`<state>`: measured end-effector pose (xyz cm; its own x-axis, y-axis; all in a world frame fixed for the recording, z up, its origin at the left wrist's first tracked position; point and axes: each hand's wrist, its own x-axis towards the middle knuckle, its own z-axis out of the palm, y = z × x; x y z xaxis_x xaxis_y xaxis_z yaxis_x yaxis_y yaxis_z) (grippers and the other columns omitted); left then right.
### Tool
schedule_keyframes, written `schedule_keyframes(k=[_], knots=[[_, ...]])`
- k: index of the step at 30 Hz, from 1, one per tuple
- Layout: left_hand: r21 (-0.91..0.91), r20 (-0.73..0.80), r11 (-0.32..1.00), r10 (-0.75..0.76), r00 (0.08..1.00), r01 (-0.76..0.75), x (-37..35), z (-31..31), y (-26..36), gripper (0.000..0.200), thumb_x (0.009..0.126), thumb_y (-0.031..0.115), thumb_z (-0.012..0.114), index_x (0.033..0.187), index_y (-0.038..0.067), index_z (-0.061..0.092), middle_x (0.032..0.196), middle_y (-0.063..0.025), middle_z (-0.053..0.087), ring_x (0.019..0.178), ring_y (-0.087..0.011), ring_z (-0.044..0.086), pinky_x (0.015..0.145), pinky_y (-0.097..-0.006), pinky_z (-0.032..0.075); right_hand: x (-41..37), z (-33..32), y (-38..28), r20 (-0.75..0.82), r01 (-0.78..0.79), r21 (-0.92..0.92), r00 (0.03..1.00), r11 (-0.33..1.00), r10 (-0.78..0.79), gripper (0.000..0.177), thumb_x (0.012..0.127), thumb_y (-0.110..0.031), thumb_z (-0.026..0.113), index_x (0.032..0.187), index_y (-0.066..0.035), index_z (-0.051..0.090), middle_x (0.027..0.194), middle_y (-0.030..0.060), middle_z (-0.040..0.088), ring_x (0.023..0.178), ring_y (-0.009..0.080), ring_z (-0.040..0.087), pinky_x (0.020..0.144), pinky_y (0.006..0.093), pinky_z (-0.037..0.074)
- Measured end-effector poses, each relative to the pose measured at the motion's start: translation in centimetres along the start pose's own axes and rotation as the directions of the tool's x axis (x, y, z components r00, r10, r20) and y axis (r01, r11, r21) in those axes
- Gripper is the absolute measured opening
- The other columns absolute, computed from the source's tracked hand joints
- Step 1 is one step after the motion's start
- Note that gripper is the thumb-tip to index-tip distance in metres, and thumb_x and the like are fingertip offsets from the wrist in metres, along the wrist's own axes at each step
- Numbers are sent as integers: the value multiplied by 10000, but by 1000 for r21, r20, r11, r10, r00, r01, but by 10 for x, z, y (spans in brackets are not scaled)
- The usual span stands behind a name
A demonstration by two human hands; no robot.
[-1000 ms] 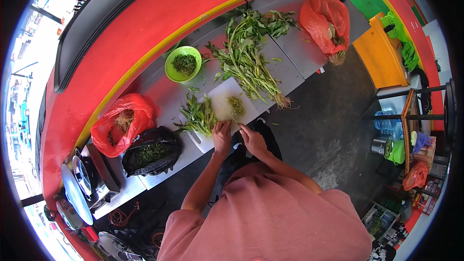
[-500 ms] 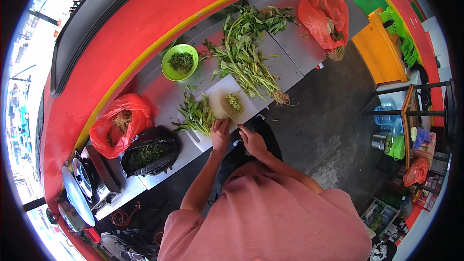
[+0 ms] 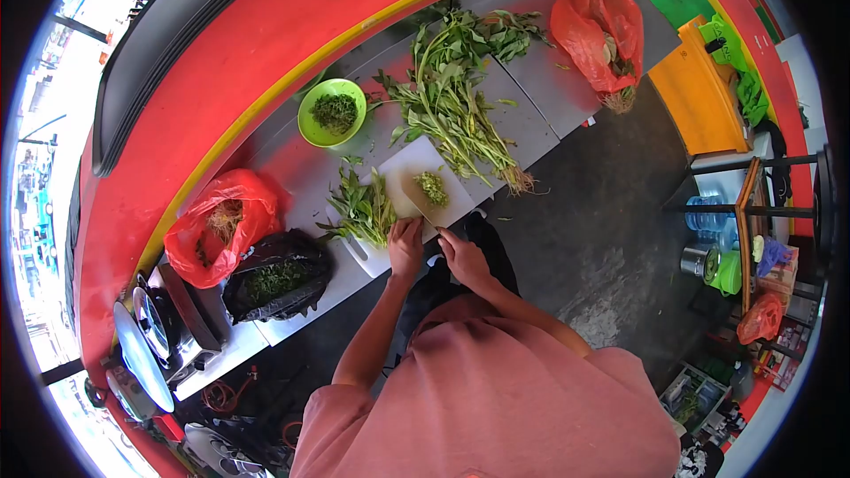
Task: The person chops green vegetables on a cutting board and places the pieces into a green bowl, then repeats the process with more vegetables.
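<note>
My left hand (image 3: 406,237) is closed on the stem ends of a bunch of leafy greens (image 3: 364,209) lying across the white cutting board (image 3: 459,197). My right hand (image 3: 455,250) is wrapped round the handle of a knife (image 3: 422,201), whose blade rests over the board just right of my left fingers. Beside the blade lies a small pile of chopped green stems (image 3: 432,188). Beyond the board stands a lime green bowl (image 3: 356,129) holding chopped greens.
Long leafy stems with roots (image 3: 456,115) lie right of the bowl. A red bag (image 3: 595,25) is at the far right. Another red bag (image 3: 197,237) and a black bag of greens (image 3: 305,281) sit left, near a stove (image 3: 188,336). An orange cabinet (image 3: 693,97) stands right.
The whole view has shifted very slightly. Both hands, the knife and the greens hold nearly the same places.
</note>
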<state>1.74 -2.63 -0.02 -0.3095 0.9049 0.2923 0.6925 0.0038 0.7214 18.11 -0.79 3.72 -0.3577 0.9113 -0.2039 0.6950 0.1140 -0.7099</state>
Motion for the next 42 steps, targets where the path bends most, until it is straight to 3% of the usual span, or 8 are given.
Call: schedule_keyframes(k=[3, 5, 11, 21, 26, 30, 32, 42], knots=[[12, 25, 1000, -1, 1000, 0, -1, 0, -1, 228, 841, 0, 685, 1060, 38, 732, 945, -112, 659, 882, -334, 630, 782, -443, 509, 5, 3, 0, 10, 19, -54, 1000, 998, -19, 332, 1035, -331, 546, 1326, -190, 623, 711, 209, 675, 653, 424, 674, 577, 533, 536], [41, 28, 999, 5, 1000, -6, -1, -2, 2, 232, 836, -2, 685, 1061, 30, 729, 944, -114, 655, 886, -336, 629, 790, -446, 510, 15, 15, 10, -20, 129, -75, 991, 989, -131, 370, 1044, -361, 502, 1374, -211, 576, 737, 208, 695, 685, 426, 689, 602, 537, 554], [7, 28, 1000, -29, 999, 29, -4, -1, 1, 200, 848, -5, 684, 1045, -8, 720, 963, -156, 662, 893, -353, 644, 799, -447, 513, 28, 9, -8, 69, 66, -109, 996, 992, -59, 368, 1042, -331, 506, 1380, -196, 562, 749, 194, 700, 661, 417, 684, 587, 532, 551], [12, 33, 1000, -20, 999, 20, -4, -1, 1, 192, 846, 0, 679, 1031, 17, 727, 962, -135, 667, 900, -347, 641, 805, -449, 514, 21, 12, 1, -9, 133, -77, 991, 988, -134, 368, 1037, -334, 515, 1380, -209, 562, 768, 185, 707, 663, 412, 688, 567, 522, 556], [-20, 16, 999, -50, 999, 51, -2, -3, 2, 166, 854, -5, 671, 1013, 9, 714, 962, -138, 663, 895, -349, 642, 803, -448, 512, 29, 16, -3, 80, 63, -133, 995, 989, -53, 368, 1039, -346, 512, 1380, -218, 565, 747, 167, 706, 645, 393, 690, 570, 519, 559], [-31, 9, 999, -28, 1000, 28, -2, -3, 1, 161, 857, -7, 670, 1013, 4, 706, 959, -142, 662, 893, -351, 643, 801, -449, 511, 16, 15, 2, 54, 62, -119, 997, 991, -56, 374, 1040, -349, 510, 1385, -213, 558, 757, 162, 707, 651, 387, 691, 574, 517, 560], [-17, 34, 1000, -15, 999, 15, -4, -2, -1, 180, 856, -11, 669, 1031, 6, 706, 971, -145, 655, 900, -352, 636, 804, -451, 509, 14, 20, 9, 4, 133, -148, 991, 980, -133, 375, 1044, -353, 499, 1390, -219, 551, 786, 162, 713, 670, 388, 697, 572, 521, 560], [12, 42, 1000, -22, 999, 21, -2, -8, 2, 238, 838, -41, 664, 1072, -19, 708, 966, -172, 652, 881, -363, 637, 798, -446, 509, 17, 6, -2, 66, 83, -125, 995, 989, -75, 374, 1034, -338, 526, 1396, -246, 547, 783, 161, 712, 682, 388, 698, 567, 508, 558]])
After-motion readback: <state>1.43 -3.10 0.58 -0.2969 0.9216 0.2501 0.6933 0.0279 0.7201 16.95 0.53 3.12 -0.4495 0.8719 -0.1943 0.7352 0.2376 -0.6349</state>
